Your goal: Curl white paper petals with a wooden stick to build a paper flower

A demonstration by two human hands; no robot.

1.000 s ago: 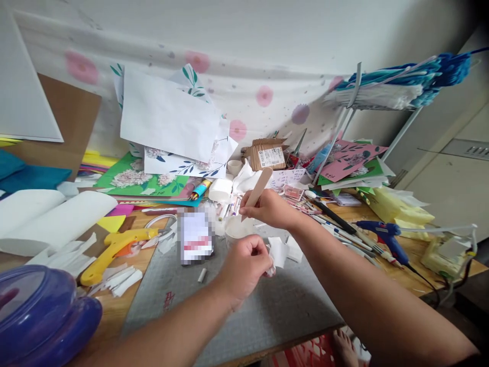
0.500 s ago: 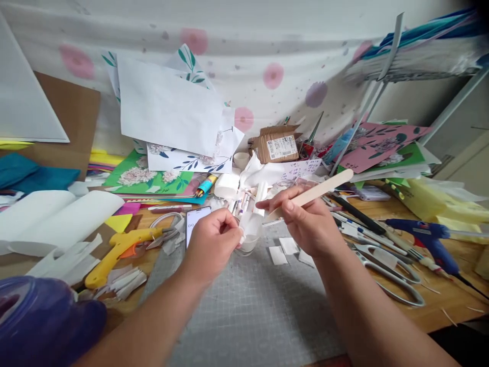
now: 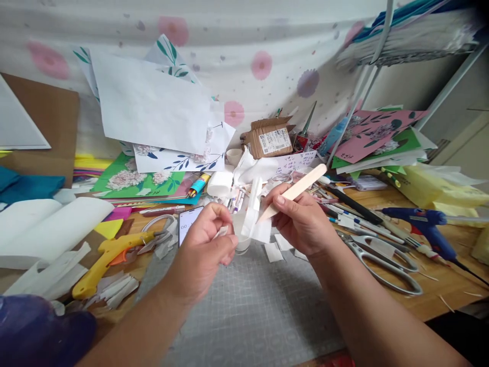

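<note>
A wooden stick [image 3: 300, 189] is gripped aslant in the closed fingers of the right hand [image 3: 307, 224], beside a clear cup [image 3: 242, 246] on the cutting mat [image 3: 244, 316], in from the front edge of the table [image 3: 453, 267].
The left hand's [image 3: 204, 239] fingers are pinched on what seems a white scrap [image 3: 221, 232], though it is mostly hidden. The stick should handle as light and stiff, best held mid-length, clear of its lower tip; the white paper squares [image 3: 273, 252] look thin, soft and easily creased, better lifted by an edge.
</note>
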